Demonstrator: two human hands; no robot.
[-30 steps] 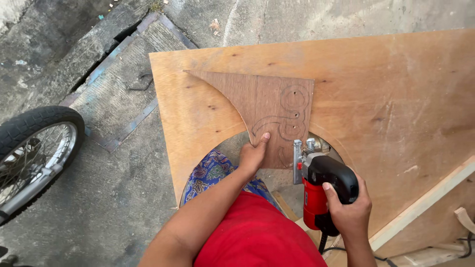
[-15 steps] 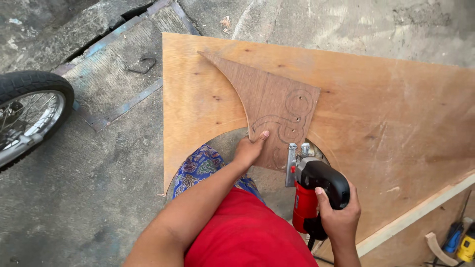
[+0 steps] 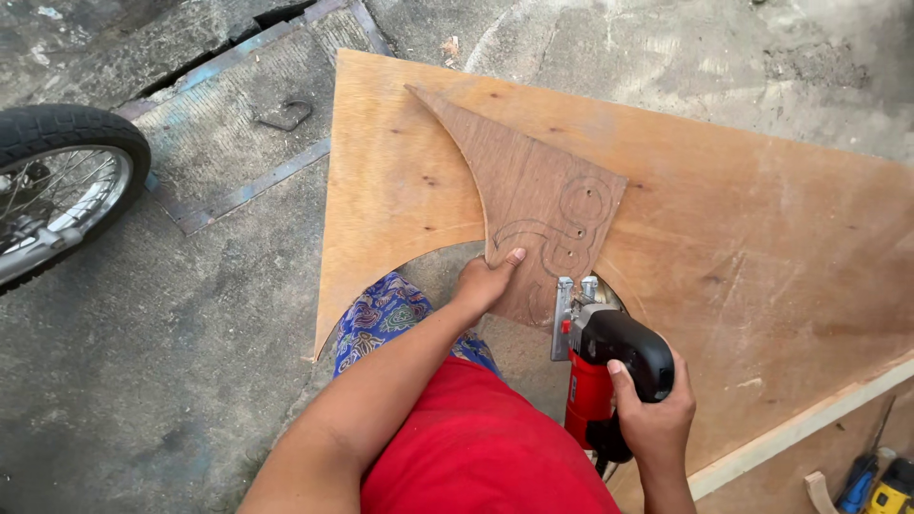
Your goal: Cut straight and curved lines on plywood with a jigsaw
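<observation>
The left hand pinched the near edge of the thin brown cutout, which lay flat on the big board. It looked light and stiff, best held at that edge. The right hand had its fingers wrapped tight round the red saw.

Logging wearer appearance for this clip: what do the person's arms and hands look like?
Both arms are bare to the edge of the picture, with no sleeves showing. The left hand and right hand wear no gloves, and no rings, watch or markings can be seen. The fingers are bare too.
</observation>
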